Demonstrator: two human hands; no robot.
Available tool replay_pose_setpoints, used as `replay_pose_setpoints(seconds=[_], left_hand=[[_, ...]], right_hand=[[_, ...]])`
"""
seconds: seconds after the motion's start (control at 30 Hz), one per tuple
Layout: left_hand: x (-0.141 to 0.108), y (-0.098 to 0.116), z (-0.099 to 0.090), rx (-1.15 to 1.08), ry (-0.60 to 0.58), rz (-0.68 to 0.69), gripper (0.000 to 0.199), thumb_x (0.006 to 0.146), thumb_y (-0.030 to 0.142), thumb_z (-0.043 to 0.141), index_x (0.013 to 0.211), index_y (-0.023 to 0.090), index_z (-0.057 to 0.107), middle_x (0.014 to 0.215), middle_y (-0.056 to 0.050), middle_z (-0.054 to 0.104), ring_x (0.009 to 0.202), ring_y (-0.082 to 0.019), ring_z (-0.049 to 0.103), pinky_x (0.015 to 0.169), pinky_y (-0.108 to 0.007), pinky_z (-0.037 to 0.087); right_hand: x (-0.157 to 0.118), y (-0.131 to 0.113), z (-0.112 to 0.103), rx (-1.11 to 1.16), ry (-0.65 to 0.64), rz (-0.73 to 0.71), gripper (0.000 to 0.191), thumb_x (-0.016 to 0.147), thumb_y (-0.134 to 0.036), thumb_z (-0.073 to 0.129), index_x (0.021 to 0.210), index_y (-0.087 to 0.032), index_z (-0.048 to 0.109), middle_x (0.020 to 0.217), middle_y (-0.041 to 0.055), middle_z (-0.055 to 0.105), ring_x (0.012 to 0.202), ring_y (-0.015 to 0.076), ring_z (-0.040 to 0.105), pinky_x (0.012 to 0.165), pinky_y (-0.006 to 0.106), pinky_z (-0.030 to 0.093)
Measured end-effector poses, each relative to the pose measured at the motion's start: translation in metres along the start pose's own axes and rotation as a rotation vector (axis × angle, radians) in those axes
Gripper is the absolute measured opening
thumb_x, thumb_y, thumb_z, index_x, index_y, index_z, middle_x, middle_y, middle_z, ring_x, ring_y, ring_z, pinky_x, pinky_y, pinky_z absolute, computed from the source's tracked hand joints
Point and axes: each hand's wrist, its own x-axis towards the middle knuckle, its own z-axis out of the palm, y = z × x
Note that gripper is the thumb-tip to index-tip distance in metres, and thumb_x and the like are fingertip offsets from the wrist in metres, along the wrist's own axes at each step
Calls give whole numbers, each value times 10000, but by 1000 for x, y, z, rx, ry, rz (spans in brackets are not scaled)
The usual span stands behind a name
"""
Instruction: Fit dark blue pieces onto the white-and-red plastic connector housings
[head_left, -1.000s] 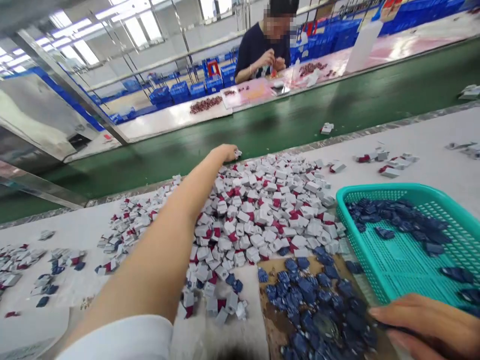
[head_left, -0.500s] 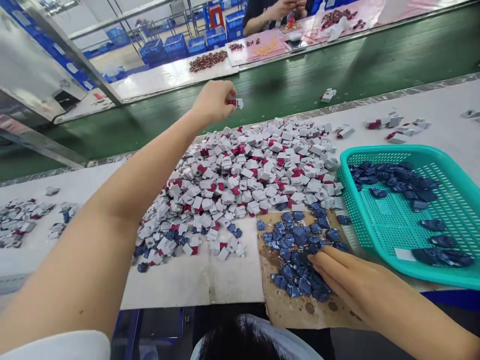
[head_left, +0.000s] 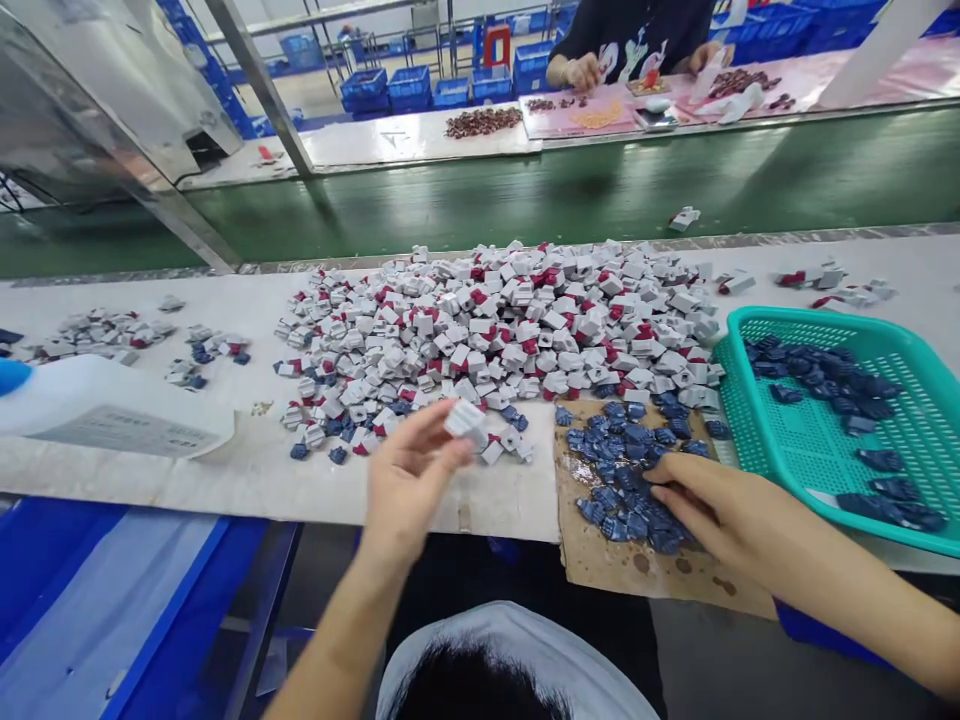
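My left hand (head_left: 412, 470) pinches a light grey part (head_left: 466, 422) between thumb and fingers, in front of a large pile of grey and dark red parts (head_left: 495, 320). Over a brown cardboard sheet (head_left: 630, 575), my right hand (head_left: 712, 495) has thumb and fingertips closed at the heap of dark blue parts (head_left: 615, 470). Whatever lies between those fingertips is too hidden to name. Right of the heap stands a turquoise basket (head_left: 780, 440) with more dark blue parts inside.
A white bottle with a blue cap (head_left: 112, 405) lies at the left. Behind the pile runs a green conveyor belt (head_left: 450, 205) with one grey part on it. Across it, a person's hands (head_left: 585, 72) are over a pink surface. Smaller groups of grey parts lie left and right.
My left hand has come back from over the belt to the near side of the pile, now with a light grey part. My right hand stays at the blue heap. The camera view has shifted.
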Motion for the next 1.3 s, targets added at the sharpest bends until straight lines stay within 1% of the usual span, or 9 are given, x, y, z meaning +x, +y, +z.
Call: replay_pose_setpoints(seconds=[0.07, 0.13, 0.23, 0.33, 0.47, 0.57, 0.83, 0.97, 1.3], left_hand=[[-18, -21, 12, -199, -10, -239, 371, 648, 343, 840, 963, 191, 714, 941, -55, 749, 840, -181, 703, 647, -235, 586], [-31, -31, 26, -326, -41, -418, 417, 599, 343, 872, 940, 168, 707, 914, -65, 748, 823, -180, 700, 640, -230, 580], [-42, -32, 40, -420, -123, -507, 455, 554, 301, 901, 931, 153, 693, 878, -64, 740, 805, -183, 695, 619, -228, 574], [-45, -27, 45, -456, -185, -496, 415, 561, 278, 898, 889, 154, 676, 901, -61, 732, 813, -181, 689, 591, -215, 566], [-45, -24, 44, -495, -205, -475, 400, 564, 261, 897, 866, 158, 657, 807, -26, 714, 744, -143, 674, 599, -198, 556], [-47, -26, 44, -498, -204, -453, 408, 559, 266, 900, 872, 163, 659, 781, -13, 704, 722, -131, 664, 614, -198, 549], [-49, -29, 38, -417, -245, -322, 347, 592, 263, 884, 855, 180, 675, 810, -16, 713, 735, -117, 655, 667, -195, 541], [-49, -31, 35, -309, -273, -257, 313, 611, 244, 876, 847, 171, 684, 823, -35, 732, 769, -128, 677, 700, -188, 540], [-48, -45, 37, -423, -209, -364, 366, 572, 272, 898, 812, 157, 647, 773, -11, 741, 730, -109, 697, 700, -180, 552]], right_hand=[[2, -1, -9, 152, -70, 136, 197, 973, -325, 395, 878, -229, 539, 605, -5, 539, 474, 136, 497, 441, 252, 378], [2, -7, -16, 249, -56, 242, 211, 965, -381, 415, 897, -245, 561, 537, -19, 487, 438, 139, 450, 419, 258, 344], [4, -25, -24, 384, 28, 326, 254, 929, -466, 484, 900, -241, 599, 648, 26, 582, 530, 153, 529, 427, 251, 382], [8, -50, -29, 478, 113, 325, 313, 882, -519, 549, 937, -223, 632, 798, 63, 662, 643, 170, 616, 456, 225, 458], [16, -78, -32, 403, 287, 165, 201, 876, -410, 570, 885, -223, 642, 714, 20, 668, 571, 133, 619, 445, 188, 468], [19, -86, -31, 327, 327, 39, 120, 884, -316, 553, 867, -226, 631, 692, -3, 668, 540, 111, 610, 436, 174, 457], [27, -93, -37, 304, 170, -61, 140, 907, -270, 512, 828, -213, 613, 680, -11, 638, 533, 95, 589, 440, 171, 444], [35, -93, -40, 325, 30, -115, 188, 920, -224, 462, 779, -209, 586, 681, -13, 619, 555, 90, 564, 472, 183, 413], [46, -80, -17, 450, -57, -67, 180, 910, -229, 482, 751, -192, 557, 626, -8, 576, 526, 90, 479, 477, 203, 349]])
